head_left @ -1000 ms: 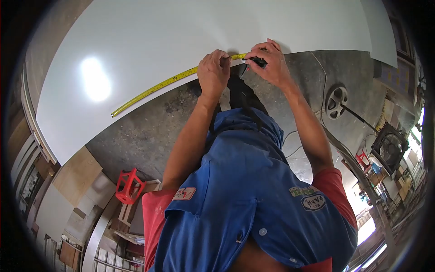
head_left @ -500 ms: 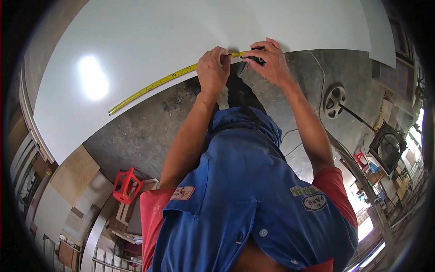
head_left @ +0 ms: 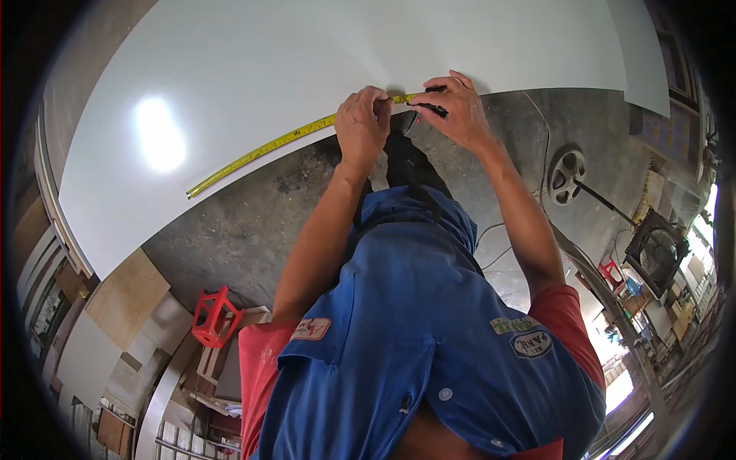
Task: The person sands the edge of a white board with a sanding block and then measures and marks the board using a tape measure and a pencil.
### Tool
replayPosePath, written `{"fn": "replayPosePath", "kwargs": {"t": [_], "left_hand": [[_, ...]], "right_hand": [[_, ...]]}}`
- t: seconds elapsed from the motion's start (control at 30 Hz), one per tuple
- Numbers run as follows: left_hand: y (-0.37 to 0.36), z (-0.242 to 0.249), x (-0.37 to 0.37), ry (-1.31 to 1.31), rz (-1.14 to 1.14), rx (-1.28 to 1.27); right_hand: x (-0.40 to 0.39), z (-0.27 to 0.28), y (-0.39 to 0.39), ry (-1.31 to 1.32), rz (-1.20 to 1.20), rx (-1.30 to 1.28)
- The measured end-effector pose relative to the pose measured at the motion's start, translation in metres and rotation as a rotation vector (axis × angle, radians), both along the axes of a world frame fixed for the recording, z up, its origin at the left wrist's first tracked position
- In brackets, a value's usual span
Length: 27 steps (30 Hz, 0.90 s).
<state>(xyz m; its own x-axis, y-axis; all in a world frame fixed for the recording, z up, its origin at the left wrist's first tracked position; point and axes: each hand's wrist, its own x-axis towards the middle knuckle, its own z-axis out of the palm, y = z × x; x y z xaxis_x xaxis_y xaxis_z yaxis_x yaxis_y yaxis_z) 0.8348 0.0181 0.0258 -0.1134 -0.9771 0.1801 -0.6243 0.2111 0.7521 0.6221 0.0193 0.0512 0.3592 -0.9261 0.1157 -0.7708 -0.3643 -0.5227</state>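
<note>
A yellow tape measure (head_left: pixel 264 149) lies extended along the near edge of a large white panel (head_left: pixel 307 54), its end hook at the left. My left hand (head_left: pixel 362 126) is closed on the tape blade near the panel's edge. Just to the right, my right hand (head_left: pixel 460 113) has its fingers curled round the black tape case (head_left: pixel 431 108), where the blade comes out. A short piece of yellow blade shows between the two hands. Part of the case is hidden by my right fingers.
Below the panel is a grey concrete floor (head_left: pixel 238 238). A red stool (head_left: pixel 217 318) stands at the lower left beside wooden boards (head_left: pixel 130 299). To the right are a grey wheel-shaped base (head_left: pixel 566 175) with a pole, a black fan (head_left: pixel 658 249) and a cable on the floor.
The view has shifted slightly, so the panel, tape and hands appear a little lower. Both hands keep their hold in nearly the same place.
</note>
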Motion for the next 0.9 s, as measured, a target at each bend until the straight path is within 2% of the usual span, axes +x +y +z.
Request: {"fn": "replayPosePath", "kwargs": {"t": [0.9], "left_hand": [[0.0,-0.003,0.0,0.002,-0.011,-0.016]], "right_hand": [[0.005,-0.008,0.007,0.014,-0.031,-0.035]]}}
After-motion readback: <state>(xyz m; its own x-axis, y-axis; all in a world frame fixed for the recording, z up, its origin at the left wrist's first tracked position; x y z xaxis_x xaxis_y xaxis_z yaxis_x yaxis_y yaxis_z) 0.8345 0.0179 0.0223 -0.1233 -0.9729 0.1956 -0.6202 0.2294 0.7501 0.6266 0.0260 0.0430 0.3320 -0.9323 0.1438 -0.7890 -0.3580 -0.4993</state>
